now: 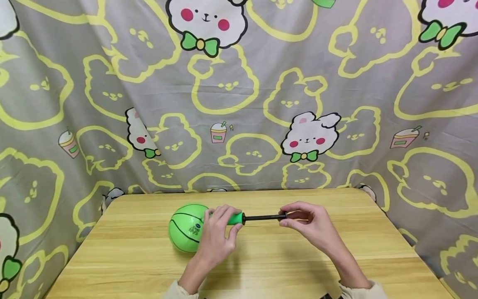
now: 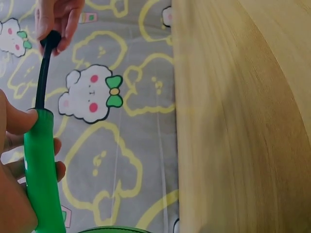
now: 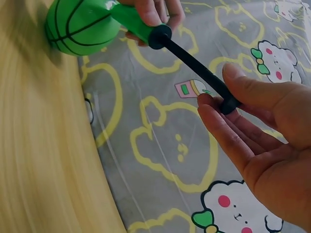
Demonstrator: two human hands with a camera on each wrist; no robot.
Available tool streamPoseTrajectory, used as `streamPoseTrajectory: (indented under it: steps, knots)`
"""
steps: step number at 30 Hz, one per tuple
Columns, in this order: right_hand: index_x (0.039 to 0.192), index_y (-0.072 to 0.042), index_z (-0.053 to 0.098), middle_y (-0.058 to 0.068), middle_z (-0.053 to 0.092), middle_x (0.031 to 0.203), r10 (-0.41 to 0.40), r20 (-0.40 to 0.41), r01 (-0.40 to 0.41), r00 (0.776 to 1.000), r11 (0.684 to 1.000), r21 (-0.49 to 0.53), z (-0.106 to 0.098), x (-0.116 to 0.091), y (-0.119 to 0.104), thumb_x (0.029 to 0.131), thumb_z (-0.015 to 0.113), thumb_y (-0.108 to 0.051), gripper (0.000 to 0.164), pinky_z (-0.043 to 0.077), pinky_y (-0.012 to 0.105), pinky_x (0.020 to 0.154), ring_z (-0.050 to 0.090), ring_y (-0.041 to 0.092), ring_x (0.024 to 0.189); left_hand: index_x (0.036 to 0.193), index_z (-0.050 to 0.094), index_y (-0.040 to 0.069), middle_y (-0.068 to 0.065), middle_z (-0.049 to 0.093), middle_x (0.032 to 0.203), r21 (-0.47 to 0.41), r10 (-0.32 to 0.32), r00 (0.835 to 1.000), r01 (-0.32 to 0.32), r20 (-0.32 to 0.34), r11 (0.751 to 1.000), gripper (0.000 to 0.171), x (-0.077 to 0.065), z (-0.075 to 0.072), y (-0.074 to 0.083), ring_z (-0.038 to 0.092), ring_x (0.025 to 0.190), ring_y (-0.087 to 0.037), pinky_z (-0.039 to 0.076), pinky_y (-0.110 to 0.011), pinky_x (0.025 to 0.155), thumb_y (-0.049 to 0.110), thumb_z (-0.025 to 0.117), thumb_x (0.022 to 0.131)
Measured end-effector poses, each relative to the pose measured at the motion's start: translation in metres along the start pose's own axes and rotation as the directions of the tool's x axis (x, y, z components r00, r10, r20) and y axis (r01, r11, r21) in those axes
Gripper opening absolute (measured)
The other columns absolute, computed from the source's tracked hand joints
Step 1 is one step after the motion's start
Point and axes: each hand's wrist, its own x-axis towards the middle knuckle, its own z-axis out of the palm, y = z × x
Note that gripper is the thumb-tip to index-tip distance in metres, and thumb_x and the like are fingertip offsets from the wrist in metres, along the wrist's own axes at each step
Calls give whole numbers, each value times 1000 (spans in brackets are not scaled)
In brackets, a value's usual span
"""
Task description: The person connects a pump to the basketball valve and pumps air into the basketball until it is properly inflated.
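Observation:
A green ball with black basketball lines is on the left, beside my left hand. That hand grips the green barrel of a small hand pump, whose near end points at the ball in the right wrist view. A black plunger rod stretches out of the barrel to the right, well drawn out. At its far end, my right hand pinches the black handle between thumb and fingers. My left fingers hide part of the barrel and the spot where the pump meets the ball.
Beneath both hands is a light wooden table with rounded far corners. A grey curtain printed with cartoon bears hangs behind the table and along both sides.

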Motion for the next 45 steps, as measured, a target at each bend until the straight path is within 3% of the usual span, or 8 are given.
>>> streamPoseTrajectory:
  steps: [7,17,21,28,35,45]
  knots:
    - [108,-8,78,6,77,102,-5,-35,5,999,1000,15,19,2,1,82,85,-9,27,60,33,73,77,19,83,108,70,14,2,69,104,4,-12,1000,12,-24,1000,25,-2,2,1,65,98,-18,38,-49,93,12,75,84]
    - [108,-3,78,14,77,102,-59,-60,64,996,994,88,43,-1,8,82,83,-4,27,60,33,70,76,19,82,110,69,15,2,69,106,3,-19,1000,19,10,1000,25,-3,7,11,64,101,-19,38,-49,95,12,74,85]
    - [108,-3,78,12,77,102,-79,-60,84,995,993,86,51,-1,8,82,84,-5,27,60,33,69,76,19,83,110,69,15,2,69,106,-15,-25,1000,26,19,1000,26,-5,7,14,64,101,-18,38,-49,95,12,75,85]
    - [106,-2,78,10,78,96,-157,-91,157,984,988,-5,66,-1,8,80,84,-5,27,60,30,67,77,22,83,111,70,15,4,68,105,-10,-2,1000,2,29,1000,28,-6,12,17,63,102,-16,37,-49,97,11,74,83]
    - [105,-3,77,12,77,100,-108,-27,109,994,994,22,60,-1,5,82,84,-4,25,60,32,69,76,20,86,112,70,16,5,68,106,0,18,998,-18,55,1000,27,-4,11,14,64,103,-14,38,-48,96,15,75,85]
    - [105,-12,77,4,77,99,-89,48,89,995,996,9,41,-1,-5,84,84,-9,23,60,33,71,76,18,87,114,68,17,6,67,109,-19,6,997,-4,81,1000,26,-4,9,11,63,105,-12,38,-47,97,20,75,89]
